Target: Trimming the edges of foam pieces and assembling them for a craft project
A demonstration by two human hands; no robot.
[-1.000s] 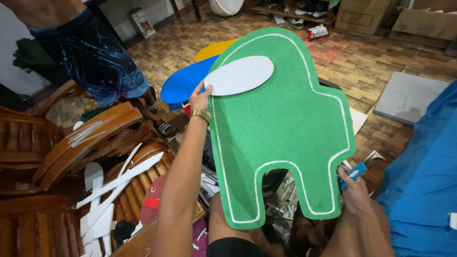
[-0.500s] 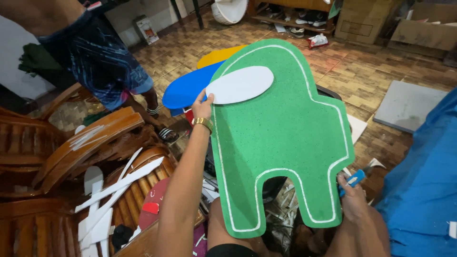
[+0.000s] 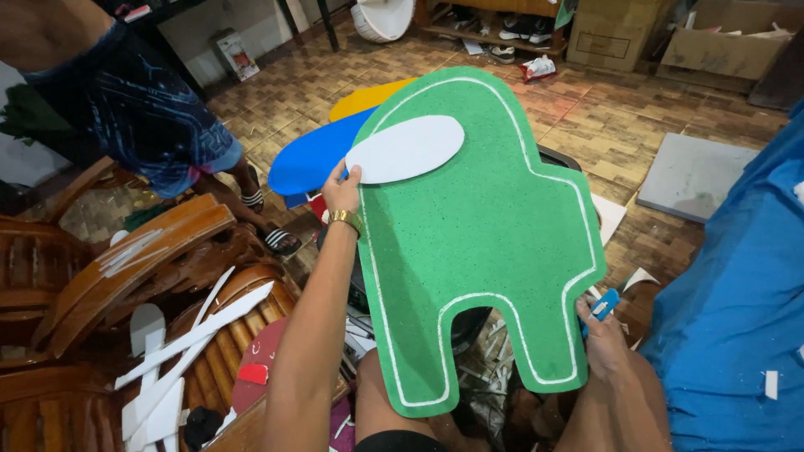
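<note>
The green foam cutout [image 3: 481, 243], raised upright above the lap and tiled floor [image 3: 636, 125], is pinched at its upper edge beside the white oval [image 3: 406, 149] by the left hand [image 3: 342, 188], while its lower right leg and a small blue tool [image 3: 603, 305] are clenched in the right hand [image 3: 603, 339].

- The green foam cutout [image 3: 477, 243] hides most of the blue cutout [image 3: 314, 159] and yellow cutout [image 3: 364, 99] behind it.
- The left hand [image 3: 341, 191] shows only knuckles and thumb; its fingers lie behind the foam.
- The right hand [image 3: 605, 339] closes on a small blue tool [image 3: 605, 305], mostly covered.
- The person standing nearby [image 3: 126, 109] is cut off by the top edge.
- The blue cloth [image 3: 737, 318] runs off the right edge.
</note>
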